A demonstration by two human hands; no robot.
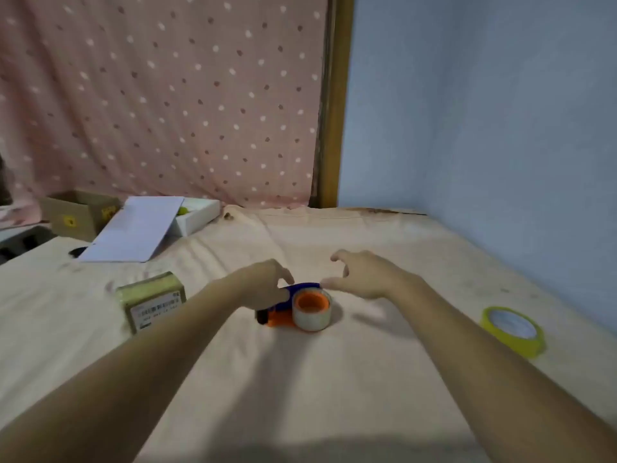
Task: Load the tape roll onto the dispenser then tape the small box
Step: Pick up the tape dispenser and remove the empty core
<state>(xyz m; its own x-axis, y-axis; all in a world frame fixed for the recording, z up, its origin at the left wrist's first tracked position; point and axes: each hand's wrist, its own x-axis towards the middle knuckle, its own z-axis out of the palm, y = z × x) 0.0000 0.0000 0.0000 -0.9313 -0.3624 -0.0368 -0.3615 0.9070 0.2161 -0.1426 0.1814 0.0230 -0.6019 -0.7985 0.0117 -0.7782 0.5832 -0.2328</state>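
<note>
An orange and blue tape dispenser (278,315) lies on the cream sheet near the middle, with a clear tape roll (312,317) seated around its orange hub. My left hand (267,284) rests on the dispenser's blue handle, fingers curled over it. My right hand (364,274) hovers just right of the roll, fingers spread and holding nothing. The small box (152,300), olive-coloured with a white barcode label, sits to the left of my left forearm.
A yellow tape roll (512,330) lies at the right near the blue wall. At the back left stand an open brown carton (78,213) and a white box (200,213) with its lid (133,230) leaning. A pink dotted curtain hangs behind.
</note>
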